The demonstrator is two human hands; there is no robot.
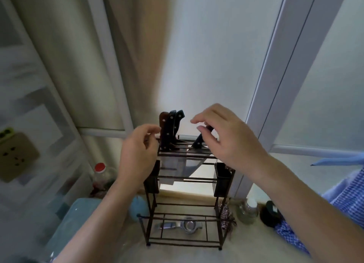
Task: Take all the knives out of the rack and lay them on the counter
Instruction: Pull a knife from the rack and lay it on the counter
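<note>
- Two bare forearms are seen rising from the bottom edge of the view toward a dark metal wire rack (183,241) that stands on a pale counter (128,249).
- At the rack's top left corner the left hand (136,154) is held with its back toward the camera; its fingers are curled, and the fingertips (155,129) are placed at the top rail, just beside the brown handle. Whether the rail is actually gripped cannot be told.
- Over the rack's top right the right hand (226,136) is raised, palm down, with the wrist bent. The thumb and forefinger are loosely closed around the top of a black-handled knife (198,142), while the other fingers are spread above it.
- That knife is seen tilted to the right, its blade (192,166) remaining down among the upper bars.
- Three more knives are stood upright in the slots at the top left: a brown-handled knife (163,124), then two knives with dark riveted handles (171,124), close together. Their broad blades are seen below the top rails.
- A small metal strainer (190,226) is laid on the counter within the rack's lowest tier.
</note>
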